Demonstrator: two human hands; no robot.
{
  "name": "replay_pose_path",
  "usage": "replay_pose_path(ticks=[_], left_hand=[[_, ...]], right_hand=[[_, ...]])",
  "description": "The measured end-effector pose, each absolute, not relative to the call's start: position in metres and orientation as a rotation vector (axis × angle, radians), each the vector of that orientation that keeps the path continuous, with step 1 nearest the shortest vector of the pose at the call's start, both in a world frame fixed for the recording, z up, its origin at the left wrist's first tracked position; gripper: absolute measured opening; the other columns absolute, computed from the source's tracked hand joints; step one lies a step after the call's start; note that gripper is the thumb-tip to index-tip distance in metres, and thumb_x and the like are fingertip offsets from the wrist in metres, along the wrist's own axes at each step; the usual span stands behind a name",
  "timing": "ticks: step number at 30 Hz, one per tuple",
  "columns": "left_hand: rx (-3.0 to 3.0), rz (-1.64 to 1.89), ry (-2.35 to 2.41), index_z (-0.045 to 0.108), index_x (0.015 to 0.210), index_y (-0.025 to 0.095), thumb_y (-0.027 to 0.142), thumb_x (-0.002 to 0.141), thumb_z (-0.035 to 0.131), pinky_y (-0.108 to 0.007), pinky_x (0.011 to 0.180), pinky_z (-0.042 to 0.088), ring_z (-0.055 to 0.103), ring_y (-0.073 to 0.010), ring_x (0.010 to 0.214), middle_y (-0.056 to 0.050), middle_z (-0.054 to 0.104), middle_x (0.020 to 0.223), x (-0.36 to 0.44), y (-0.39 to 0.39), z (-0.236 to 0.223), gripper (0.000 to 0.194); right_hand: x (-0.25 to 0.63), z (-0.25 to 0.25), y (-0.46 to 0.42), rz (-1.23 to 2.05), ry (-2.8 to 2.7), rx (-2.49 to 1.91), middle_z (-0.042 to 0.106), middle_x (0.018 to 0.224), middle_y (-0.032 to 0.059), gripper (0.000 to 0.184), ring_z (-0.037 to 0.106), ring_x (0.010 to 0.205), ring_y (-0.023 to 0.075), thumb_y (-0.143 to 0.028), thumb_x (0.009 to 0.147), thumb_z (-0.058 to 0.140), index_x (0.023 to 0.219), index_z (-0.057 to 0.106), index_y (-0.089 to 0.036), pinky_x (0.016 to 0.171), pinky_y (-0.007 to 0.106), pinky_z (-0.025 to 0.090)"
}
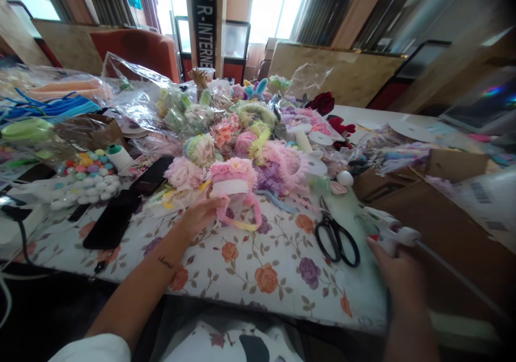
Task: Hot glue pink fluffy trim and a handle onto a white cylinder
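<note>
My left hand [207,211] is closed on a small pink flower basket [233,182] with pink blossoms along its top, a white band and a pink-and-yellow looped strip hanging below. It is held just over the floral tablecloth [250,260]. On the right, my right hand [397,265] is wrapped round a white hot glue gun [385,230], its nozzle towards the left and a long pale stick coming out of the back. Black-handled scissors [336,238] lie on the cloth between the two hands, nearer the right one. Motion blurs the right hand somewhat.
A heap of yarn, lace and fabric flowers [237,131] fills the table's middle. Black phones [110,219] and coloured pompoms [86,176] lie at left. A cardboard box [435,211] stands at right, a white ball [345,178] beside it. A red chair [137,53] is behind.
</note>
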State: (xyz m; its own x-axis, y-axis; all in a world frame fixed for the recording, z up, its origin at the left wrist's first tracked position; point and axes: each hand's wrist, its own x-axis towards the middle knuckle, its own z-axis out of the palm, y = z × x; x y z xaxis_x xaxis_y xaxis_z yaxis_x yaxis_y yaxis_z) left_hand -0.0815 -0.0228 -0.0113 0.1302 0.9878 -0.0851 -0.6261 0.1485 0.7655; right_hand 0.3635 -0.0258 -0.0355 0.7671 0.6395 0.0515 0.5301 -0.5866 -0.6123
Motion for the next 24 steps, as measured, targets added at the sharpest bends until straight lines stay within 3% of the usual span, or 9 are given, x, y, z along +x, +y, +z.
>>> replay_pose_path(ticks=[5,9,11,14,16,19,24], left_hand=[[0.624,1.331,0.678,0.061,0.062,0.016,0.010,0.051,0.082,-0.019,0.054,0.046,0.053,-0.0090,0.057,0.000,0.061,0.064,-0.080,-0.023,-0.008,0.025],[0.587,1.339,0.664,0.061,0.060,0.016,0.009,0.050,0.083,-0.019,0.054,0.048,0.056,-0.0097,0.058,0.000,0.063,0.064,-0.080,-0.022,-0.009,0.025],[0.562,1.348,0.656,0.061,0.059,0.016,0.007,0.051,0.083,-0.018,0.053,0.048,0.057,-0.0095,0.058,-0.001,0.064,0.067,-0.080,-0.022,-0.010,0.025],[0.503,1.327,0.702,0.063,0.059,0.014,0.003,0.051,0.080,-0.017,0.054,0.049,0.058,-0.0095,0.058,-0.001,0.065,0.066,-0.081,-0.021,-0.013,0.022],[0.470,1.306,0.746,0.066,0.059,0.011,0.002,0.051,0.079,-0.016,0.054,0.049,0.059,-0.0093,0.057,-0.002,0.064,0.062,-0.082,-0.020,-0.015,0.018],[0.460,1.299,0.769,0.068,0.059,0.010,0.001,0.053,0.076,-0.016,0.053,0.048,0.058,-0.0090,0.055,-0.002,0.065,0.059,-0.083,-0.018,-0.016,0.014],[0.482,1.294,0.755,0.069,0.059,0.012,0.003,0.055,0.077,-0.020,0.061,0.052,0.062,-0.0121,0.059,-0.002,0.069,0.063,-0.082,-0.018,-0.013,0.012]], right_hand=[[0.341,-0.022,-0.036,0.087,-0.886,-2.231,0.037,0.046,-0.0017,0.050,0.058,0.067,0.0294,-0.011,0.055,0.079,0.037,0.037,-0.033,0.069,0.044,0.036],[0.288,-0.011,-0.060,0.192,-0.807,-1.866,0.059,0.055,0.0064,0.015,0.062,0.059,0.0250,-0.032,0.066,0.074,0.057,0.063,-0.026,0.064,0.043,0.045],[0.254,-0.013,-0.071,0.524,-0.854,-1.681,0.064,0.061,0.0084,0.022,0.059,0.052,0.0206,-0.044,0.067,0.074,0.069,0.070,-0.022,0.053,0.037,0.045],[0.200,-0.021,-0.081,0.955,-1.012,-1.394,0.066,0.061,0.0041,0.031,0.055,0.048,0.0164,-0.043,0.069,0.074,0.087,0.073,-0.018,0.046,0.030,0.044],[0.168,-0.026,-0.085,1.153,-1.102,-1.313,0.062,0.055,0.0005,0.031,0.054,0.048,0.0157,-0.044,0.071,0.072,0.089,0.073,-0.018,0.045,0.028,0.045],[0.131,-0.029,-0.090,1.341,-1.137,-1.302,0.058,0.051,-0.0015,0.034,0.051,0.042,0.0132,-0.051,0.074,0.069,0.083,0.072,-0.018,0.041,0.025,0.044],[0.106,-0.029,-0.104,1.359,-1.157,-1.451,0.060,0.057,-0.0002,0.047,0.039,0.032,0.0083,-0.063,0.075,0.065,0.083,0.070,-0.017,0.028,0.022,0.029]])
